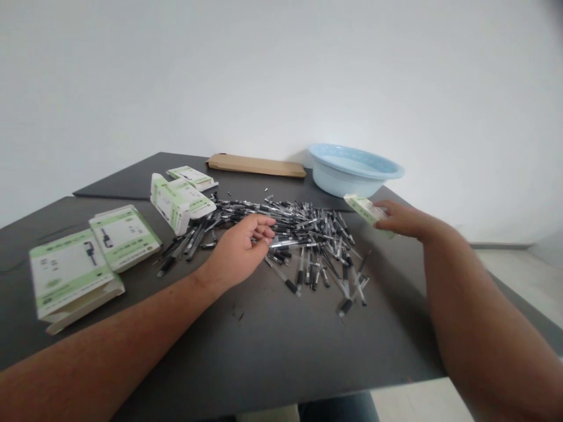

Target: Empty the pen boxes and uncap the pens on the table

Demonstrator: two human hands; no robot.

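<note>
Over the near left part of a heap of pens [303,223], my left hand [241,249] hovers or rests with its fingers curled toward the thumb. Clear-barrelled pens lie right beside its fingertips; whether any is inside the fingers is hidden. The pens are mostly clear with black grips, strewn in many directions. To the right of the heap, my right hand [400,220] grips a green and white carton [361,209] by its right end, in front of the basin. This carton is tilted and slightly blurred.
Open green and white cartons [70,266] lie on the left of the dark table [281,351], one [178,202] tipped against the pens. A flat brown cardboard piece [257,165] lies at the back. A light blue basin [347,176] stands back right, near the wall.
</note>
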